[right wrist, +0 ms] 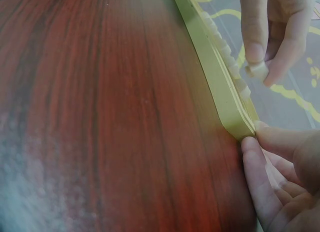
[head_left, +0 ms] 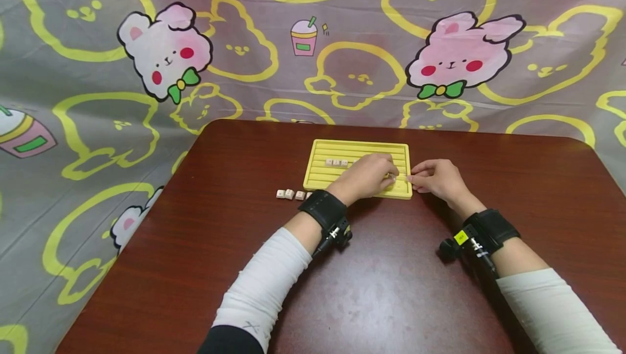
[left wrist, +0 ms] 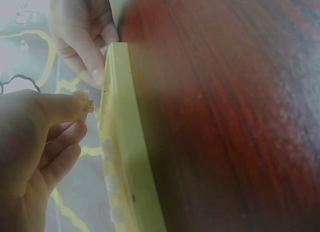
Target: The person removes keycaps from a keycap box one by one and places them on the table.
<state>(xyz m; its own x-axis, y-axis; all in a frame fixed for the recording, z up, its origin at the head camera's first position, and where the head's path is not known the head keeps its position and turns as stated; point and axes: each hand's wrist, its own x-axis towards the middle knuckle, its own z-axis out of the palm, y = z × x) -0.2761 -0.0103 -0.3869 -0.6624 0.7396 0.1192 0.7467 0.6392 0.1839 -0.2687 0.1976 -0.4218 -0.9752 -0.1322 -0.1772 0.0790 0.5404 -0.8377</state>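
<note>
My left hand [head_left: 367,175] is over the right half of a yellow ridged tray [head_left: 320,178]. Its thumb and fingertips pinch a small white keycap [right wrist: 257,71], held just above the ridges. At the tray's right end, my right hand [head_left: 438,181] grips the near corner between thumb and forefinger, seen closely in the right wrist view. A short row of white keycaps [head_left: 336,162] sits on a middle ridge, partly hidden behind the left hand. More keycaps [right wrist: 226,51] line the tray near its front edge in the right wrist view.
Several loose white keycaps [head_left: 289,194] lie on the brown wooden table [head_left: 235,180] left of the tray's front, some hidden by the left wrist. A patterned cloth [head_left: 362,28] hangs behind the table. Each wrist wears a black strap [head_left: 491,230] with a camera.
</note>
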